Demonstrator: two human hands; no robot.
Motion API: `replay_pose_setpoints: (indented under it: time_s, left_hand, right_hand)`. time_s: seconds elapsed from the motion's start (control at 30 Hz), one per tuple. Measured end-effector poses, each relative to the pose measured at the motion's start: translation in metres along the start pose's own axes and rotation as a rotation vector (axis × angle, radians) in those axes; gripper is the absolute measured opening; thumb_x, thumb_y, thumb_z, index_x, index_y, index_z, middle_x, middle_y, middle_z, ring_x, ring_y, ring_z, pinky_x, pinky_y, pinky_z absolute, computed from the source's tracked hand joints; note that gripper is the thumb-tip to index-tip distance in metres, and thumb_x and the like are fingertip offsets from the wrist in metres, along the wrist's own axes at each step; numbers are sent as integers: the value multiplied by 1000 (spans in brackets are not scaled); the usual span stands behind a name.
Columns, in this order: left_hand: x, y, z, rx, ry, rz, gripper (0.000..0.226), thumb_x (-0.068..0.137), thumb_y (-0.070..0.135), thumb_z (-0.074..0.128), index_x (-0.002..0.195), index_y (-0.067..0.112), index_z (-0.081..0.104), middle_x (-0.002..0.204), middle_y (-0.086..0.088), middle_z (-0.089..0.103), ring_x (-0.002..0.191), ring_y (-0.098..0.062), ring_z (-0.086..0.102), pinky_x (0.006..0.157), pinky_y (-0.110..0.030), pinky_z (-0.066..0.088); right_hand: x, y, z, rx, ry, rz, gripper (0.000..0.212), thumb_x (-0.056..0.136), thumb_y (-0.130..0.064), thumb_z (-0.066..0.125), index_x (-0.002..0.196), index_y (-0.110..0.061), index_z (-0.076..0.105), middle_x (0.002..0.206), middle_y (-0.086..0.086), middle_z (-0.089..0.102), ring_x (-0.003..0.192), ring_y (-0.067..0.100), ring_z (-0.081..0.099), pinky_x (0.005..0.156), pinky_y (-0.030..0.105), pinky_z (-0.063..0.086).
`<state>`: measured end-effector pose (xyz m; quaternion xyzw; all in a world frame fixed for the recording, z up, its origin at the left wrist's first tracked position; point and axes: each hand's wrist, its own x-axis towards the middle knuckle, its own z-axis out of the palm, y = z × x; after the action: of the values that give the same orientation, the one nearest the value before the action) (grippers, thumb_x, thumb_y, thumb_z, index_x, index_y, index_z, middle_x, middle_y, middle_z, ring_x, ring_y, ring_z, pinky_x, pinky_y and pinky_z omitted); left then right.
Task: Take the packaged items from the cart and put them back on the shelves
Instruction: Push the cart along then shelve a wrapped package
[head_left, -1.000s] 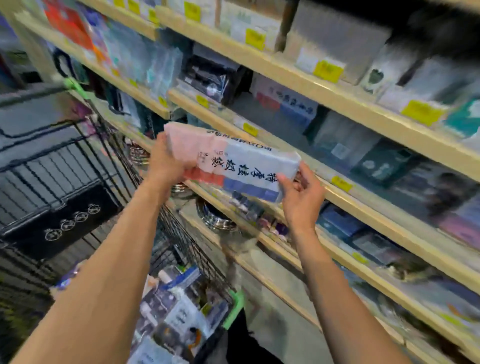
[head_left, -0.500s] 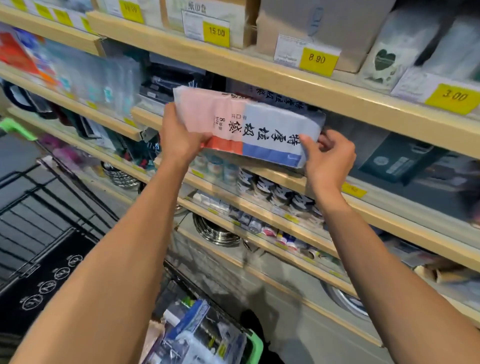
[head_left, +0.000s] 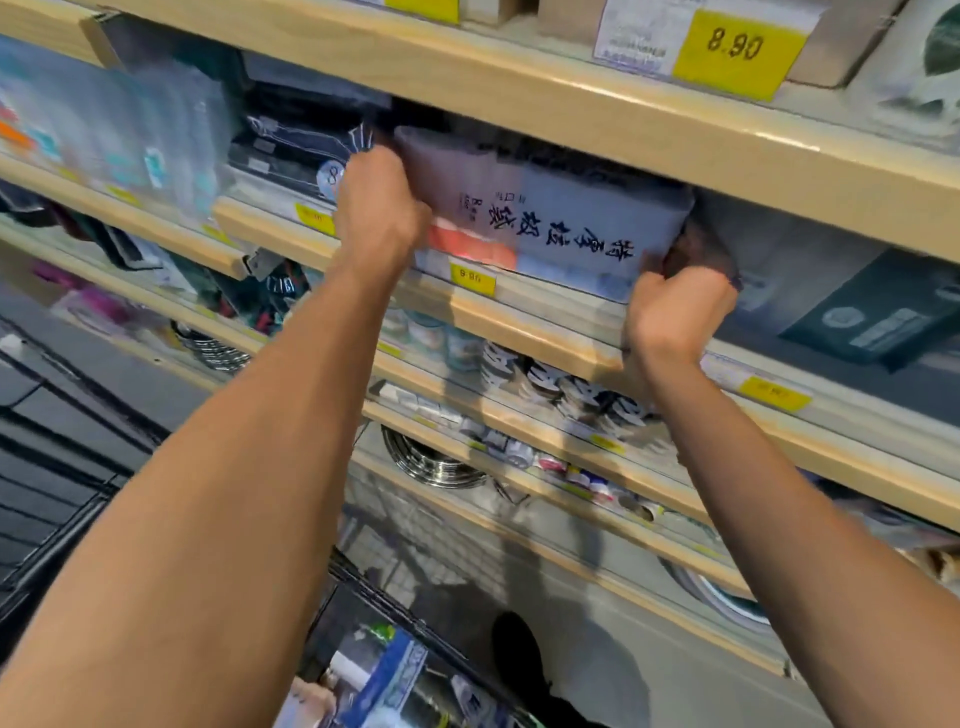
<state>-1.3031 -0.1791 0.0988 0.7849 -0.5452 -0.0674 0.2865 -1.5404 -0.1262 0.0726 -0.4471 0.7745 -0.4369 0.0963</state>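
A long flat package (head_left: 545, 218), pink at its left end and pale blue at its right with black characters, lies on the wooden shelf (head_left: 540, 322) under the board above. My left hand (head_left: 379, 208) grips its left end. My right hand (head_left: 675, 312) holds its right lower corner, fingers curled. Part of the package sits in shadow inside the shelf bay. At the bottom edge, the black wire cart (head_left: 363, 603) holds several more packaged items (head_left: 384, 675).
Dark packages (head_left: 306, 145) sit left of the bay and a dark box (head_left: 878, 317) to the right. Yellow price tags (head_left: 737, 52) line the shelf edges. Lower shelves hold small jars (head_left: 550, 379) and steel bowls (head_left: 431, 462). A dark shoe (head_left: 514, 649) shows below.
Both hands have carried the package up and forward from in front of the shelves into the shelf bay. The view has moved closer to the shelf.
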Motion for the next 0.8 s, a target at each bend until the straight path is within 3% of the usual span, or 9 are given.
replay_pose_setpoints:
  time_s: [0.07,0.13,0.2,0.27,0.33,0.47,0.63,0.7,0.8]
  left_hand:
    - [11,6,11,27,-48,-8,40,91,12,62,128,-3,57,124,-24,64,116,-38,61,89,-30,52]
    - [19,15,22,77,-110,-12,43,101,12,51,142,3,46,139,-14,58,125,-27,59,57,-2,48]
    - [23,20,29,123,-104,-28,42,105,12,44,146,3,43,144,-11,53,129,-24,56,46,0,42]
    - [31,24,38,80,-34,13,39,103,10,42,141,1,45,140,-16,55,128,-31,56,78,-16,54]
    - [31,24,42,142,35,90,39,101,17,49,136,0,48,136,-18,56,126,-33,55,96,-36,49]
    - [25,26,53,229,11,52,65,98,26,58,146,-5,28,146,-20,43,132,-33,49,102,-38,44]
    - [24,36,57,-114,-233,-56,74,97,35,61,150,-5,29,152,-20,42,139,-30,44,96,-20,44]
    - [19,37,54,-215,-261,-66,96,90,51,64,156,2,16,155,-20,37,141,-31,41,106,-26,40]
    - [9,33,51,-273,-163,-11,84,90,41,68,154,12,23,145,-20,47,130,-36,51,103,-36,44]
  right_hand:
    - [2,-1,2,27,21,-71,32,90,-10,55,121,-10,63,110,7,70,100,24,64,71,12,34]
    - [1,-2,4,-37,-23,-86,35,89,-10,55,124,-4,57,116,13,68,107,28,63,76,23,40]
    - [1,-2,9,-122,-81,-97,34,88,-14,52,118,2,55,111,18,67,106,34,61,74,29,38]
    - [2,-4,12,-182,-134,-119,35,87,-20,47,108,4,60,100,20,65,92,36,58,67,26,29]
    - [1,-8,12,-221,-208,-112,32,90,-22,45,95,5,61,86,17,60,80,30,49,68,26,28]
    - [-2,-13,5,-261,-297,-105,29,93,-22,44,93,2,61,80,10,56,82,29,48,73,30,34]
    - [-3,-35,-1,-244,-532,-22,29,100,-23,34,107,-8,58,102,8,49,98,27,45,83,28,31]
    - [-4,-38,-2,-208,-542,7,23,100,-24,35,102,-12,54,102,6,48,97,26,43,83,28,31]
    - [-11,-31,0,-83,-425,3,21,97,-24,46,89,-9,57,92,6,55,89,26,48,79,29,37]
